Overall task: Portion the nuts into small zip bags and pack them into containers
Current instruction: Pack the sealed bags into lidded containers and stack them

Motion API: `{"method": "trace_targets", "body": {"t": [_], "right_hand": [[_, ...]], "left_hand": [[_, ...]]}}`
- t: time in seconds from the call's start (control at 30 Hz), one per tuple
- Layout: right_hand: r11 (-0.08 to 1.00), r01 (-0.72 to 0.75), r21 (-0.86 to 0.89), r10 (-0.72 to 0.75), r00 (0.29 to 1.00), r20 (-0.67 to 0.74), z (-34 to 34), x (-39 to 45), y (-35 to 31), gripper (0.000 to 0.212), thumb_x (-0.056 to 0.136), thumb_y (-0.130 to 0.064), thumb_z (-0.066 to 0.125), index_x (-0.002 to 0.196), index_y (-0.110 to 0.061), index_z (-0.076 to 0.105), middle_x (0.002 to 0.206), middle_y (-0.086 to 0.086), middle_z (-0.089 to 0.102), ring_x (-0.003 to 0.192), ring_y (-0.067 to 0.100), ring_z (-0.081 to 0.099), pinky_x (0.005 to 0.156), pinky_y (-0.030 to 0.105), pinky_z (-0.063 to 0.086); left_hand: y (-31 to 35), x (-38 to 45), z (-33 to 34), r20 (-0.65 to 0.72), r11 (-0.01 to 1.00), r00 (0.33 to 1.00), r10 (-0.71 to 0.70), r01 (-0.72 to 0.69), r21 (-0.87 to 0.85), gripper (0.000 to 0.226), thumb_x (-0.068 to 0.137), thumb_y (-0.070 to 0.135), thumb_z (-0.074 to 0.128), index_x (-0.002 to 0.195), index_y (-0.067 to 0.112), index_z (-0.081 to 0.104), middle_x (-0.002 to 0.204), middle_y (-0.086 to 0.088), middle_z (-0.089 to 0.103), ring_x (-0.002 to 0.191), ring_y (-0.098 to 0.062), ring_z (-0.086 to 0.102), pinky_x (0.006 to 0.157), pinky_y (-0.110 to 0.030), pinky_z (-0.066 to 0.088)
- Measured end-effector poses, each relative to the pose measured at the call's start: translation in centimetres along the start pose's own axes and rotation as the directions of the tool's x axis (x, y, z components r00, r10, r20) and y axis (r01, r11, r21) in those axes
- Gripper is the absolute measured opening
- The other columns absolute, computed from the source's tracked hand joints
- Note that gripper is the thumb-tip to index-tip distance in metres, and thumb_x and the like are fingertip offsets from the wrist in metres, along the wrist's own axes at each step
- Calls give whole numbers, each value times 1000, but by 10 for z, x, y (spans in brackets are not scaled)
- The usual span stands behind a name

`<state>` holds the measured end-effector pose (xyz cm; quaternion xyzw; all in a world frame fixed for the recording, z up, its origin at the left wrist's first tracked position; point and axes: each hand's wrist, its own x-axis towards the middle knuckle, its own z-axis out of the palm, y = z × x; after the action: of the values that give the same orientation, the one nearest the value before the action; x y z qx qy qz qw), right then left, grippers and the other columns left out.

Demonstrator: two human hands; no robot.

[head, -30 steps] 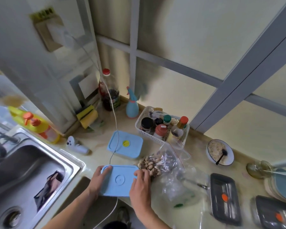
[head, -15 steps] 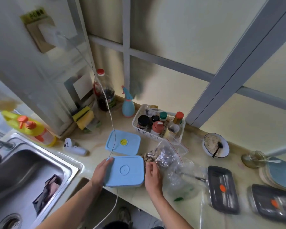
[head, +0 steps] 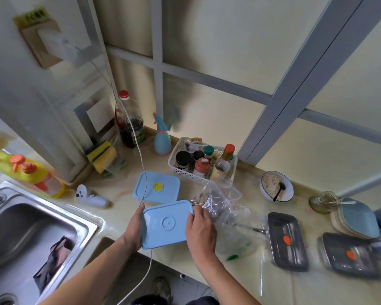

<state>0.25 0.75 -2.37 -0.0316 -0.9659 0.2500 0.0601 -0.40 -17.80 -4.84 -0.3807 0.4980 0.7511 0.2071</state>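
**Blue container gripped at both ends at the counter edge**

At the near edge of the counter, a light blue lidded container sits slightly tilted, held between two bare hands. On its left end, the left hand presses with the palm against the short side and the fingers curl round the far-left corner. At the right end, the right hand closes its fingers over the lid's rim, with the thumb lying along the near side. Both hands grip the container.

Just beyond it, almost touching its far edge, a second blue container with a yellow valve in its lid rests flat on the counter. A clear zip bag of nuts lies just right of the held container, close by the right hand's fingers, with more crumpled clear plastic bags spread near it. Whether the zip bag is sealed cannot be told.

Farther back stands a white basket of jars and bottles, with a blue spray bottle and a dark-filled plastic bottle to its left. Two dark grey lids with orange valves lie on the right, a bowl with a spoon beyond them. A steel sink fills the near left. A white cable hangs down across the scene, passing behind the held container.
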Motion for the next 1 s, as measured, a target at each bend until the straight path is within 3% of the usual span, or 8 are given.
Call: {"method": "trace_targets", "body": {"t": [0.1,0.17,0.3,0.47,0.63,0.73,0.87,1.0], "right_hand": [[999,-29,24,26,994,102,-1,2,-3,43,98,-26,60,140,-16,56,135,4,61,120,24,62,91,36,55],[989,-110,100,94,983,157,-1,7,-6,52,99,-28,58,147,-13,48,141,7,57,129,26,55,101,37,50],[869,-341,358,270,934,235,-3,18,-5,22,93,-20,62,107,-14,47,107,5,61,99,30,59,79,36,47],[802,-445,399,323,885,337,-6,32,-1,26,85,-31,65,83,-23,40,88,-3,53,86,25,54,81,41,48],[736,-456,500,248,869,428,-20,47,12,27,86,-30,70,78,-21,46,76,-6,48,71,15,45,65,31,37],[693,-471,546,218,858,465,-31,56,28,29,89,-25,71,77,-21,45,73,-4,47,69,15,44,61,30,33],[541,-564,624,312,823,474,-42,64,43,30,85,-36,71,81,-19,47,79,3,52,74,18,49,63,31,35],[375,-536,757,445,820,360,-66,70,57,21,95,-19,68,86,-14,49,83,6,55,74,20,52,59,29,39]], "left_hand": [[2,-1,6,-12,999,1000,8,-9,-46,57,103,55,33,103,13,72,87,-19,76,72,-35,71,76,-42,56],[3,1,9,31,998,999,25,-24,-56,57,103,52,33,114,10,71,103,-23,75,87,-37,71,86,-47,54],[3,1,10,92,999,996,15,-11,-42,51,101,50,39,107,12,72,112,-26,71,89,-36,70,87,-45,52],[0,0,8,61,999,997,-54,54,-4,53,99,54,42,107,11,73,98,-22,74,84,-35,70,82,-42,53],[0,3,-1,60,992,996,-67,61,110,53,98,57,45,125,16,66,111,-19,72,102,-36,67,92,-50,52],[1,2,-1,51,988,999,-18,10,156,49,100,58,45,122,20,66,113,-14,69,104,-33,66,94,-51,53],[0,2,7,21,991,999,24,-26,133,54,98,63,46,127,20,61,120,-17,68,107,-36,67,86,-51,59],[-6,12,9,-57,984,994,93,-83,156,59,101,63,38,119,12,63,116,-21,66,101,-39,69,83,-51,59]]}}
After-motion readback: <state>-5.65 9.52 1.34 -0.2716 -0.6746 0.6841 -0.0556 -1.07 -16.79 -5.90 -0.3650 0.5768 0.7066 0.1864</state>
